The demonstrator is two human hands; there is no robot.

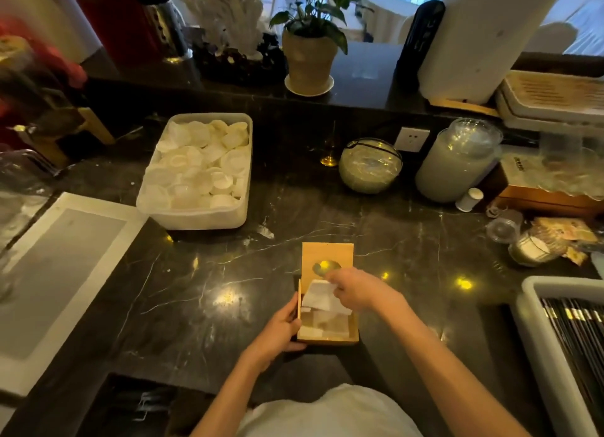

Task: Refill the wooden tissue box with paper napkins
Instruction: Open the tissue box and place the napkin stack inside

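The wooden tissue box [327, 338] stands open on the dark marble counter, near the front edge. Its lid [327, 256], with an oval hole, lies flat just behind it. My left hand [277, 330] grips the box's left wall. My right hand [356, 291] reaches over the box from the right and pinches a white paper napkin [322, 297] that hangs above the opening. More white napkins [315, 330] lie at the bottom of the box.
A white plastic tub [196, 219] of round white lids sits at the back left. A white tray [39, 292] lies far left. A glass bowl [369, 165] and a jar [457, 161] stand at the back right. A bin [536, 322] of chopsticks is at right.
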